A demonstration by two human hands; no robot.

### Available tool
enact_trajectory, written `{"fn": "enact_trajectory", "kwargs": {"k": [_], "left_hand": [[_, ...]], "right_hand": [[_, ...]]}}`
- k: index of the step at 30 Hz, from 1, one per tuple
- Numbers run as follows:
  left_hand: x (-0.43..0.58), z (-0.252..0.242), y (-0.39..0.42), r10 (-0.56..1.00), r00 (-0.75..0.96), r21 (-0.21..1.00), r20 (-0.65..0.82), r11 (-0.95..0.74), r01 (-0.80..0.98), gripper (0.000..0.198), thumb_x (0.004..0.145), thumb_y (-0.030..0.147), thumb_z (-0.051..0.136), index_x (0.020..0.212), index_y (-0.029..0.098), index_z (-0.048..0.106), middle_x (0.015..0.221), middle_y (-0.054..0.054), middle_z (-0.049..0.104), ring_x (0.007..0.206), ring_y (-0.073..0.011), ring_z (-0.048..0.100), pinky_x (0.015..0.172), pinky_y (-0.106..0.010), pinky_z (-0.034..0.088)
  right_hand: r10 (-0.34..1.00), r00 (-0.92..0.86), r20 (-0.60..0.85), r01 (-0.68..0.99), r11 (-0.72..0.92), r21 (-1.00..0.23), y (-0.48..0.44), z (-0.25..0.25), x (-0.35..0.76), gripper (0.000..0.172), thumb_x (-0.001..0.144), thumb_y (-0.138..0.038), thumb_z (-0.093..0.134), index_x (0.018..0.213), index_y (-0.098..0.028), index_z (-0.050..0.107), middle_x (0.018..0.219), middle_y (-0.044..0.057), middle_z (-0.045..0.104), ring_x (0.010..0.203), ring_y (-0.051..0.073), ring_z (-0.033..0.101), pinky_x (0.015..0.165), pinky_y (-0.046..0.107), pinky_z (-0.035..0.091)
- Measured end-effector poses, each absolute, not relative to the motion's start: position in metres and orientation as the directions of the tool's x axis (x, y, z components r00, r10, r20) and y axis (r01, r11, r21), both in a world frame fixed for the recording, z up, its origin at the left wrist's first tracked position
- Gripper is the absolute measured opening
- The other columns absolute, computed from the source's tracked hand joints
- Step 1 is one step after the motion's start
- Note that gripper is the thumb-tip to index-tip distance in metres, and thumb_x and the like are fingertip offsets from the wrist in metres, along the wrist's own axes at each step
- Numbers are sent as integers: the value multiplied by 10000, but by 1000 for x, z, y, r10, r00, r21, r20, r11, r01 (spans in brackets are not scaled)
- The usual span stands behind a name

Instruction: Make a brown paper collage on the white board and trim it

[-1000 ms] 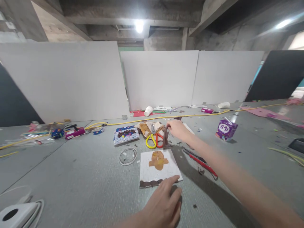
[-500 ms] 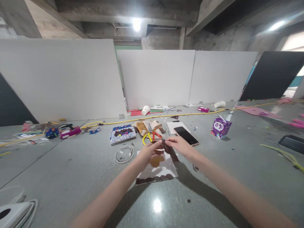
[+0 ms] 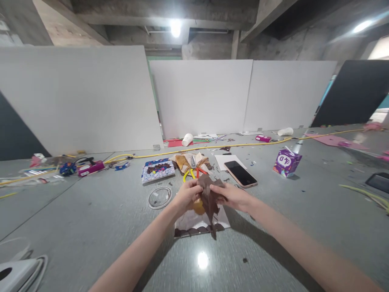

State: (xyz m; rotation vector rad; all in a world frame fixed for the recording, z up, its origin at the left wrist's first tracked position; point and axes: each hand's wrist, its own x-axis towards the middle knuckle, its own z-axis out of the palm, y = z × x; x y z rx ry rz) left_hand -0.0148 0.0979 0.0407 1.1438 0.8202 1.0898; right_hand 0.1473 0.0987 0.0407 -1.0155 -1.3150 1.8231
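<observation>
Both my hands hold a ragged dark brown paper scrap [image 3: 209, 199] above a white card [image 3: 191, 223]. My left hand [image 3: 186, 194] pinches the scrap's upper left edge; my right hand [image 3: 229, 196] grips its right side with closed fingers. The card lies on the grey table and carries an orange-brown paper shape, mostly hidden behind the scrap, and a row of brown scallops along its near edge. Just beyond my hands lie scissors with yellow and red handles [image 3: 190, 173] on crumpled tan paper.
A black phone [image 3: 241, 173] lies right of the scissors. A mosaic card [image 3: 158, 169], a clear tape ring [image 3: 159, 197], a purple carton [image 3: 286, 160], a white paper cup [image 3: 187, 139], a yellow cable [image 3: 212, 147] and white partition boards surround the spot. A white tape dispenser [image 3: 18, 273] sits near left.
My right hand brought the brown scrap back from near the scissors; my left hand left the card's edge and joined it. The scrap now hangs unfolded between both hands.
</observation>
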Motion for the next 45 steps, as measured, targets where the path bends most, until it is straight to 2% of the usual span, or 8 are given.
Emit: {"fn": "enact_trajectory", "kwargs": {"k": [3, 9, 13, 18, 27, 34, 40, 45], "left_hand": [[-17, 41, 99, 961, 265, 975, 83, -23, -222, 187, 516, 137, 633, 599, 153, 466, 540, 59, 494, 496, -64, 465, 493, -166, 347], [-24, 42, 104, 934, 286, 976, 215, -196, -95, 477, 622, 171, 580, 1085, 203, 471, 793, -6, 628, 780, -169, 587, 661, -258, 447], [-30, 41, 108, 916, 325, 962, 235, -267, 57, 232, 669, 210, 566, 887, 158, 624, 882, -44, 628, 855, -191, 564, 738, -281, 436], [-32, 41, 108, 900, 374, 957, 222, -275, 95, 358, 602, 216, 666, 953, 177, 604, 1004, -49, 591, 882, -192, 546, 728, -292, 451], [-46, 53, 109, 846, 501, 909, 182, -339, 242, 270, 697, 157, 588, 959, 206, 634, 1013, -26, 621, 947, -193, 530, 837, -308, 397], [-52, 52, 107, 696, 712, 964, 88, -238, 114, 347, 729, 137, 559, 1060, 239, 580, 1122, -17, 558, 1042, -190, 477, 859, -284, 366], [-39, 46, 100, 650, 760, 941, 3, -260, 219, 385, 687, 151, 600, 1059, 249, 572, 1090, -6, 555, 1005, -190, 475, 824, -274, 368], [-25, 38, 95, 643, 765, 848, 27, -420, 324, 298, 696, 163, 594, 982, 241, 611, 959, 0, 587, 892, -165, 514, 759, -253, 385]], "right_hand": [[854, -488, -183, -195, -311, -930, 100, 36, 144, 286, 572, -317, 729, 804, -178, 637, 810, 23, 655, 740, 124, 588, 674, 240, 429], [935, -340, -103, -225, -187, -956, 109, 30, 145, 279, 540, -249, 742, 798, -171, 668, 789, 27, 675, 674, 115, 599, 651, 240, 452], [945, -318, -68, -186, -133, -973, 110, 30, 146, 243, 585, -263, 713, 806, -168, 676, 773, 22, 682, 662, 111, 607, 651, 239, 465], [954, -274, -119, -122, -158, -980, 109, 35, 145, 173, 632, -259, 680, 773, -159, 669, 716, 20, 678, 623, 113, 612, 645, 254, 480], [968, -246, -44, 97, -20, -995, 104, 45, 148, 160, 670, -268, 645, 756, -134, 634, 611, -2, 617, 496, 80, 535, 533, 221, 456], [970, -217, -107, -32, -117, -993, 94, 63, 151, 563, 664, -157, 623, 1171, -215, 386, 762, 6, 620, 641, 112, 582, 525, 203, 438], [947, -321, -21, 275, 73, -959, 86, 54, 165, 118, 632, -178, 583, 742, -156, 621, 672, 0, 598, 564, 99, 517, 507, 213, 379], [986, -169, 10, 349, 69, -934, 72, 15, 177, 180, 598, -227, 625, 765, -173, 586, 737, 12, 603, 636, 138, 549, 569, 249, 421]]}}
